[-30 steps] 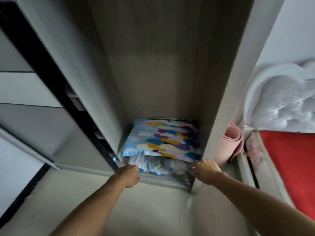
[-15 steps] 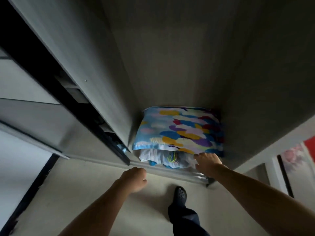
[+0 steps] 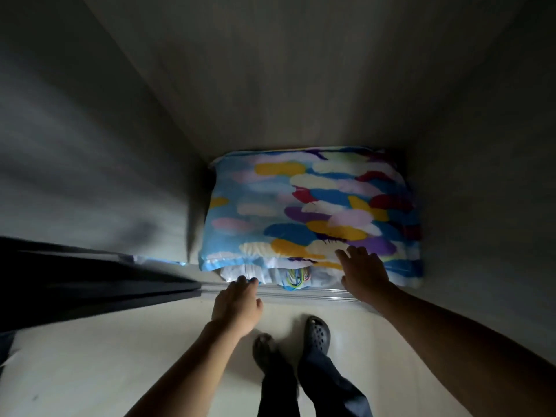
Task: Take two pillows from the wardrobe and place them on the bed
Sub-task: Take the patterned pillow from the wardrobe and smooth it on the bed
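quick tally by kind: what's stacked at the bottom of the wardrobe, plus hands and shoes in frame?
Pillows: 2, multicoloured pillow on top, white pillow beneath
Hands: 2, left hand, right hand
Shoes: 2, dark clogs
Total: 6

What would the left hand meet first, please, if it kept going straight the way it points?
Probably the white pillow under the colourful pillow; the left hand fingers already reach its front edge, though depth is unclear.

top pillow (image 3: 310,206) on lower pillow (image 3: 264,273) in wardrobe (image 3: 301,85), R hand (image 3: 362,273) on top pillow's front edge, L hand (image 3: 237,305) before lower pillow
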